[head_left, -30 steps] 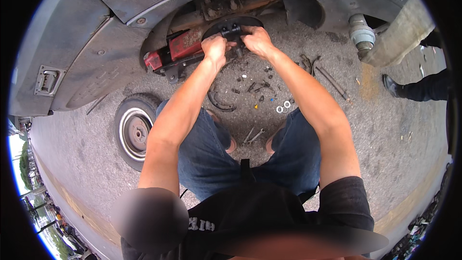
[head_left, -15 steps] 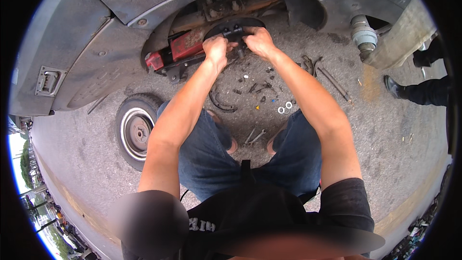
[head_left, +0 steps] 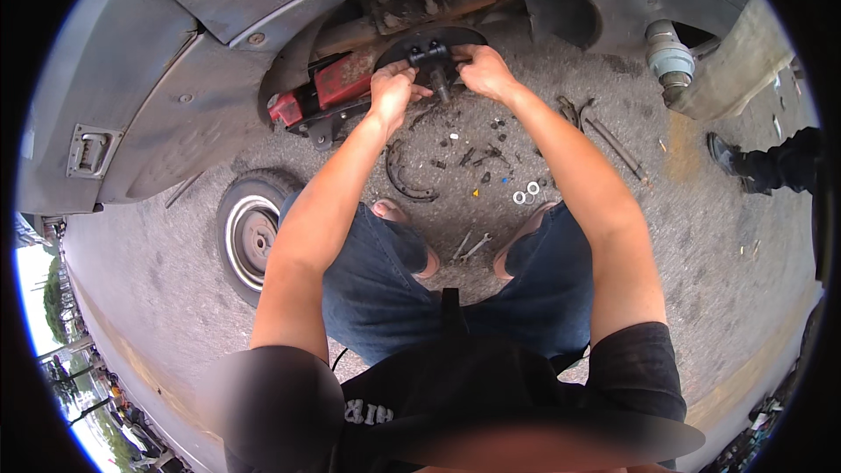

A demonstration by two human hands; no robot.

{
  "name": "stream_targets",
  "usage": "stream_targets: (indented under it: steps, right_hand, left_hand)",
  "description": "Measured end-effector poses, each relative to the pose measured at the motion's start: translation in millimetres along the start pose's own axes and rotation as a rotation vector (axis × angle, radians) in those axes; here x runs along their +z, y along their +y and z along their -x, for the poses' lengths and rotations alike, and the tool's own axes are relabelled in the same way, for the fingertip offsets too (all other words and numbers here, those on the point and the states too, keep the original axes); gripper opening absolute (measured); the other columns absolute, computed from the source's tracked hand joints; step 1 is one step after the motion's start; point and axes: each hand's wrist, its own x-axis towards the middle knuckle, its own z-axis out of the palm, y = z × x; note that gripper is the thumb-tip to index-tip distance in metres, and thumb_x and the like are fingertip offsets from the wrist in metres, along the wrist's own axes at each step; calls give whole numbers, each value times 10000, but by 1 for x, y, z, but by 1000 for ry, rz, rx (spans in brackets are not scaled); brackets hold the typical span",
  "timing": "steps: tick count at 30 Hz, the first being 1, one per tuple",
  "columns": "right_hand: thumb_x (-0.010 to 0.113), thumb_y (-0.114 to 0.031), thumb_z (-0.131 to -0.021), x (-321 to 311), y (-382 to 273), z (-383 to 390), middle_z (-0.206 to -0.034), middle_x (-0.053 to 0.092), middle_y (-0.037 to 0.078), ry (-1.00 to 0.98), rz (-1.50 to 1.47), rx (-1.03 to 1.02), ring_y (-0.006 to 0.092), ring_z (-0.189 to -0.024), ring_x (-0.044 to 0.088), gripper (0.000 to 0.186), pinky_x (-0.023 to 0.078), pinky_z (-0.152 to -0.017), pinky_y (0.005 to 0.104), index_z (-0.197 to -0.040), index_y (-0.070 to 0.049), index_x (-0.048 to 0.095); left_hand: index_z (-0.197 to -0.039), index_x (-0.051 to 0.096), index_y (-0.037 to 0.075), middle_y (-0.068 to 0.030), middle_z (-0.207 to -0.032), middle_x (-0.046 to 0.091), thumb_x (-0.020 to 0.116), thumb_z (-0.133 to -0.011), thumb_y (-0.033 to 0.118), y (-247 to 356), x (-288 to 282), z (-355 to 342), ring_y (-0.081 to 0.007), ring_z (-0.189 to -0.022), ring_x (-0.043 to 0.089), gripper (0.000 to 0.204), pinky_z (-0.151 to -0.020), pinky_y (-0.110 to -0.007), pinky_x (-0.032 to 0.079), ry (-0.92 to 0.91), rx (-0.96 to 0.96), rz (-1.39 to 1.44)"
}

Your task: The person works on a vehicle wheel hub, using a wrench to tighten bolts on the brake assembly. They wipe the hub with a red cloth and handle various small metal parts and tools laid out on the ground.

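Note:
My left hand (head_left: 394, 86) is curled at the left of a black hub fitting (head_left: 430, 54) with bolt heads and a short spindle, its fingers on that fitting. My right hand (head_left: 481, 69) grips the right side of the same assembly, fingertips partly hidden. The fitting sits on a dark round plate (head_left: 403, 42) inside the wheel arch. A red floor jack (head_left: 337, 79) lies just left of my left hand, under the arch.
Grey vehicle panels (head_left: 153, 88) surround the arch. Below lie a curved brake shoe (head_left: 407, 184), small parts, white washers (head_left: 526, 193), wrenches (head_left: 476, 245), a metal bar (head_left: 618, 149) and a loose wheel (head_left: 250, 236). Someone's dark-trousered leg (head_left: 780, 166) stands at right.
My hands remain on the fitting, with my left fingers slightly shifted and more of the spindle showing. The view has moved slightly, and the other person's legs have shifted.

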Motion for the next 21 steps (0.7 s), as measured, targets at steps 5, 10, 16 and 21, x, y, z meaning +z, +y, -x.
stream_targets:
  steps: [5,10,16,21]
  right_hand:
    - [525,-118,-879,3,-3,-5,-1233,651,258,21,356,-53,399,-1158,620,428,494,-1002,428,-1273,-6,648]
    - [512,-95,-869,-2,-1,-13,-1148,661,261,24,487,-190,420,-1112,622,361,500,-971,467,-1174,5,678]
    - [594,-105,-817,-10,1,-21,-1106,698,240,-22,603,-315,371,-1080,667,283,537,-927,435,-1046,33,685]
    - [588,-108,-819,-12,3,-25,-1028,715,234,-107,671,-395,370,-1011,692,250,551,-878,435,-992,44,684]
  left_hand:
    - [-1340,468,-174,-237,-1202,644,545,-996,60,0,5,-3,-206,-702,713,423,-645,-319,562,58,160,-395]
    - [-1182,627,-128,-177,-897,734,563,-978,59,2,0,-6,-178,-686,720,284,-652,-309,553,152,302,-701]
    - [-1044,674,-53,-252,-985,715,590,-932,129,2,-8,-18,-412,-964,688,229,-843,-454,536,74,320,-956]
    - [-936,634,-54,-284,-937,687,597,-935,155,7,-8,-22,-464,-958,652,212,-828,-519,509,-42,300,-1128]
